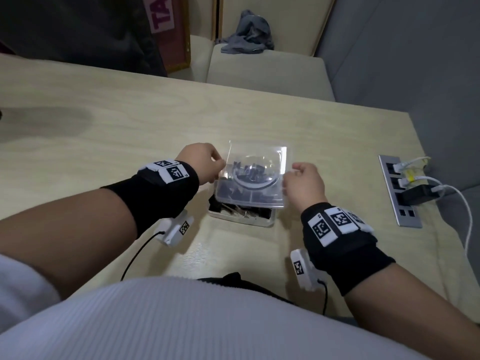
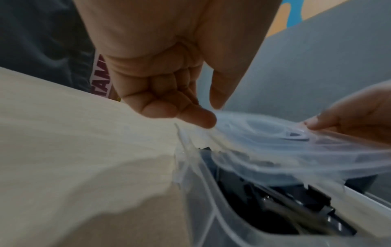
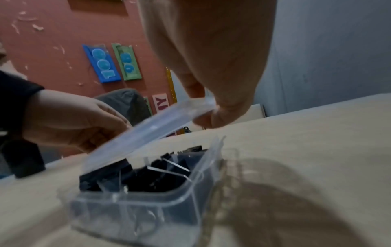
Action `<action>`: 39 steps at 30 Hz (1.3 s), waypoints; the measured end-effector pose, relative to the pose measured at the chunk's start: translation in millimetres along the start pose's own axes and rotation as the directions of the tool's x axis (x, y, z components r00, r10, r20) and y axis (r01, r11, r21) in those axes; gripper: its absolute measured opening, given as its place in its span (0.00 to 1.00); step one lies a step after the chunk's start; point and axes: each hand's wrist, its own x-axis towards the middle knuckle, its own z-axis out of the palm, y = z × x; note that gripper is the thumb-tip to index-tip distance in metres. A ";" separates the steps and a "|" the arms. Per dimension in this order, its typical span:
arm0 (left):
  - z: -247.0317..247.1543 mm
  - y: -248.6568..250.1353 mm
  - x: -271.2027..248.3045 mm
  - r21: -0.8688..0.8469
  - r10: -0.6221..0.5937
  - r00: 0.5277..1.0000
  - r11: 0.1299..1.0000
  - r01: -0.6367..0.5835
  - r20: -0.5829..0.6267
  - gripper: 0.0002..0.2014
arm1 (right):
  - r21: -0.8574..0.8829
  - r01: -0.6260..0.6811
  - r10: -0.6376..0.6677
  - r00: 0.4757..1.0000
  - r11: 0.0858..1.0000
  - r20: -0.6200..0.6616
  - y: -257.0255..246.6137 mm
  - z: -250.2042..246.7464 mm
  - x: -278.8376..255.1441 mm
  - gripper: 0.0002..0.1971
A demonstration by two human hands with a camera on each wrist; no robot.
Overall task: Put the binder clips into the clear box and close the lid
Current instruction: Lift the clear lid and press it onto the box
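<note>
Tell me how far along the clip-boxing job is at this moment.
Done, it seems: black clips fill the box, and no loose ones show on the table. In hand: the left hand and right hand each pinch a side of the lid, held tilted above the box, near edge low. Left: lower the lid and press it shut; it is not yet seated.

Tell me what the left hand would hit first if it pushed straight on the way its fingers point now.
The left hand pinches the clear lid at its left edge, pointing rightward. Pushed on, it would meet only that lid, held above the clear box of binder clips, then probably the right hand gripping the opposite edge.
</note>
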 end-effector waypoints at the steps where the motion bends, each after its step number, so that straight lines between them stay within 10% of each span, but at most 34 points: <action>1: -0.5 -2.2 -0.8 0.039 -0.013 1.000 0.999 0.012 0.020 0.11 | -0.055 -0.004 0.007 0.999 0.998 0.041 3.6 1.1 -0.7 0.18; 8: 5.4 3.5 -1.2 0.331 -0.001 0.998 0.943 -0.020 0.064 0.09 | -0.318 0.079 -0.060 0.996 0.945 0.070 10.5 5.3 -1.5 0.20; 18: 2.6 -2.5 0.8 0.196 0.030 0.998 0.980 -0.019 -0.056 0.16 | -0.407 0.127 -0.104 0.991 0.905 0.079 20.1 9.5 -0.7 0.16; 39: -0.3 5.3 8.5 0.316 -0.151 0.978 0.944 0.099 0.145 0.15 | -0.396 -0.005 0.063 0.989 0.918 0.134 13.0 1.5 8.5 0.25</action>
